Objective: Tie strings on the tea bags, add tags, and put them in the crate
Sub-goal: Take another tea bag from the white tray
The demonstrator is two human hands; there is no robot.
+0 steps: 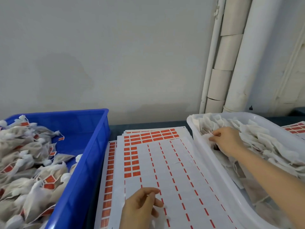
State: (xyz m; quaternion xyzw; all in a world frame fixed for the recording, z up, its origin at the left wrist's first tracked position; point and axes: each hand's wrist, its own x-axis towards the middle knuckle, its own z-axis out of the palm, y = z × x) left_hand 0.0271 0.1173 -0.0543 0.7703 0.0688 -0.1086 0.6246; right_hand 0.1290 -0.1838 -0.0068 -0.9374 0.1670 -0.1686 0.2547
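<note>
Left hand (140,207), one, nearest, cut off at the wrist by the near edge: fingers curled over the tag sheets (181,162). A pale sliver shows at the fingertips; cannot tell whether it is pinched.

Right hand (226,141), one, forearm cut off at the right edge: thumb and forefinger pinch a white string (211,133) inside the white tub (244,114).

Untagged tea bags (264,142): heaped in the tub, too many and too overlapped to count.

Tag sheets: at least three, overlapped, centre; lower ones mostly hidden. One further sheet (295,128) is partly hidden behind the tub, far right.

Blue crate (92,154), one, left, cut off by the frame: tagged tea bags (33,162) piled inside, uncountable.

Wall pipes (239,63), far right.
</note>
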